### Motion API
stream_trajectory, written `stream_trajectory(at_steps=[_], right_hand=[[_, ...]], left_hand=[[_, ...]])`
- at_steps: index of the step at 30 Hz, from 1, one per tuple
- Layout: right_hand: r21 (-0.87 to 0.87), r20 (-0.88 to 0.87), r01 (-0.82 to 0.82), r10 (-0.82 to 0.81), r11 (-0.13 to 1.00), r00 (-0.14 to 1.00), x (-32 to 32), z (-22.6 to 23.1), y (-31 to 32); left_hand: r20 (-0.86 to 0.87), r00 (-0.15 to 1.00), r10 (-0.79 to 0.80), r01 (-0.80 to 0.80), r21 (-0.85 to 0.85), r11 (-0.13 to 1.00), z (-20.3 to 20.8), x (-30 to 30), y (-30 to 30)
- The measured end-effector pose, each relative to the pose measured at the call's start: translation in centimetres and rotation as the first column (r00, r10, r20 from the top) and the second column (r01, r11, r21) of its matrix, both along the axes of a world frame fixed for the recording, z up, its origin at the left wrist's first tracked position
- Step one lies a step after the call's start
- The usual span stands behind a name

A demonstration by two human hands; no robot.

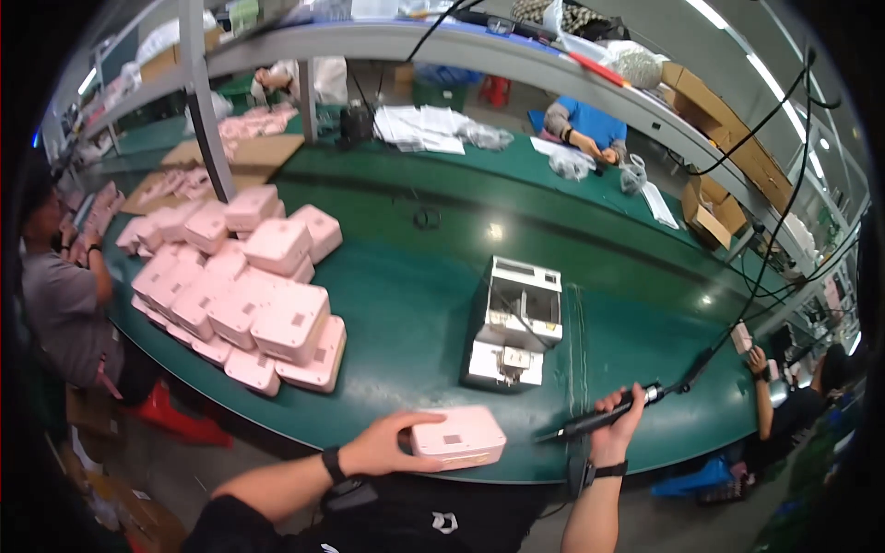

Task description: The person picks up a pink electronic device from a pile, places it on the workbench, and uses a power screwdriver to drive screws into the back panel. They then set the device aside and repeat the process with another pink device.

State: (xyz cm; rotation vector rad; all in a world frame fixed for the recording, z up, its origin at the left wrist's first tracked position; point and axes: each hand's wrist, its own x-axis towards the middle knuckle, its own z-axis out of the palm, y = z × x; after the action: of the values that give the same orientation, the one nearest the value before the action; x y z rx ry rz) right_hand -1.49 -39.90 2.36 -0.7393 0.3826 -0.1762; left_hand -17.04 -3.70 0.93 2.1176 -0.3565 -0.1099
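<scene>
My left hand (380,448) grips a pink rounded plastic case (470,429) by its left end, at the near edge of the green table (396,332). A small dark rectangle marks the case's top face. In my right hand (621,429) is a black electric screwdriver (588,423), fingers wrapped round its body. Its bit points left toward the case, with a gap between them. Beyond both hands stands a white and black screw feeder (524,318), its top open. To the left, similar pink cases (241,300) lie in an uneven stacked pile.
The screwdriver's black cable (724,336) runs up to the right. A metal shelf frame (433,41) crosses above the table. A person (64,286) works at the left, another (784,405) at the right, and a third, in blue (595,124), across the table. Cardboard box (712,214) sits far right.
</scene>
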Motion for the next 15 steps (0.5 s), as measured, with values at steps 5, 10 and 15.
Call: stream_trajectory(at_steps=[5, 10, 15], right_hand=[[-0.174, -0.011, -0.019, 0.017, 0.985, 1.000, -0.7, -4.0, 0.9], [-0.189, 0.012, -0.027, 0.030, 0.982, 0.999, -0.6, -4.2, 1.1], [-0.176, 0.000, -0.033, 0.034, 0.984, 0.999, -0.8, -4.1, 1.3]], left_hand=[[-0.739, 0.672, -0.050, -0.659, -0.627, 0.416, 1.9, -2.8, 2.1], [-0.742, 0.605, -0.289, -0.768, -0.639, 0.031, -1.4, 2.2, 4.1], [-0.525, 0.846, 0.099, -0.532, -0.843, 0.081, -1.4, 13.8, 3.1]])
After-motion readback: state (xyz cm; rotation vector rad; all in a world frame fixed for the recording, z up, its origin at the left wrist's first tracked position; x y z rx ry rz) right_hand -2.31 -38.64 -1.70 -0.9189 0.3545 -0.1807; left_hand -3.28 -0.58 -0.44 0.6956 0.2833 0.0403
